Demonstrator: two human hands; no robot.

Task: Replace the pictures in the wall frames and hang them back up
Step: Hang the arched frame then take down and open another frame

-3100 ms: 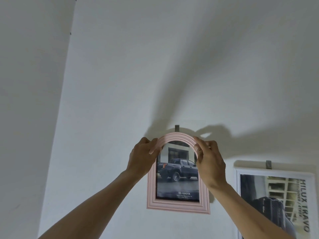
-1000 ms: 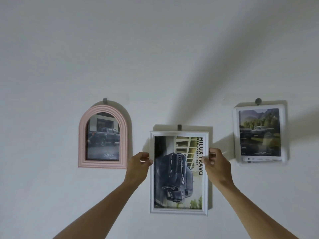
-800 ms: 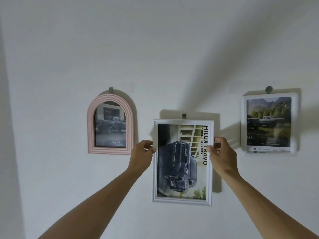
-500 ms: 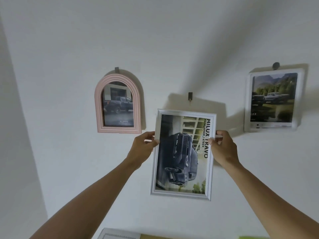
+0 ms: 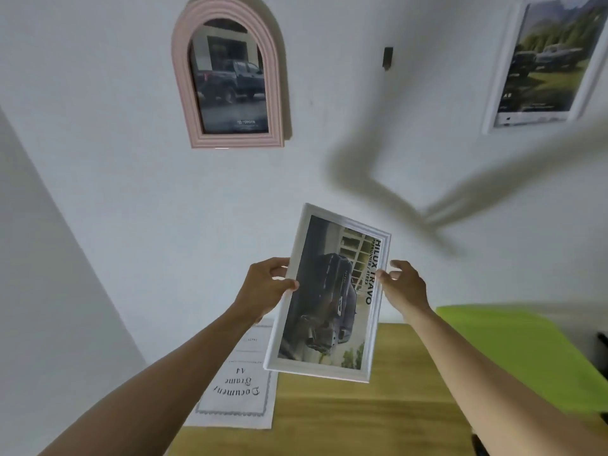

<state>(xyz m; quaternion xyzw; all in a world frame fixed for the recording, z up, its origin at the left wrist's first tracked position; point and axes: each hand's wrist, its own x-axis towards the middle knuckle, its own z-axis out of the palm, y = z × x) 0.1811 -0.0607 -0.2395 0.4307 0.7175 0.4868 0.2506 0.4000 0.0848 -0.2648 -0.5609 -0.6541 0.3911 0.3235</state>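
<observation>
Against the white wall (image 5: pixel 115 192) hang two frames: the pink arched frame (image 5: pixel 227 74) at upper left, with a dark truck picture in it, and a white frame (image 5: pixel 543 60) at upper right, partly cut off by the picture's edge. Between them a small dark hook (image 5: pixel 388 57) is bare, which suggests it is where the frame in hand belongs.

Below the wall runs a wooden desk (image 5: pixel 378 416), likely the surface where the picture swap will be done. A green sheet (image 5: pixel 526 350) covers its right part. On its left lies a white paper insert (image 5: pixel 237 386) printed "Document Frame A4", upside down to the viewer.

Held in the air between wall and desk, clear of both, is the white-edged frame (image 5: pixel 329 297) with the "HILUX TRAVO" truck picture. It is tilted, its top leaning away and to the right, and its lower edge hangs above the desk.

The left hand (image 5: pixel 266 291) grips the frame's left edge, thumb on the front and fingers curled behind, and appears to carry the weight. The right hand (image 5: pixel 401 284) is at the right edge with fingers spread and loosely bent; it looks open, steadying the frame rather than clamping it, though blur makes contact hard to judge.

My reading is that the frame is off the wall for its picture to be changed, and that step is not yet done.
</observation>
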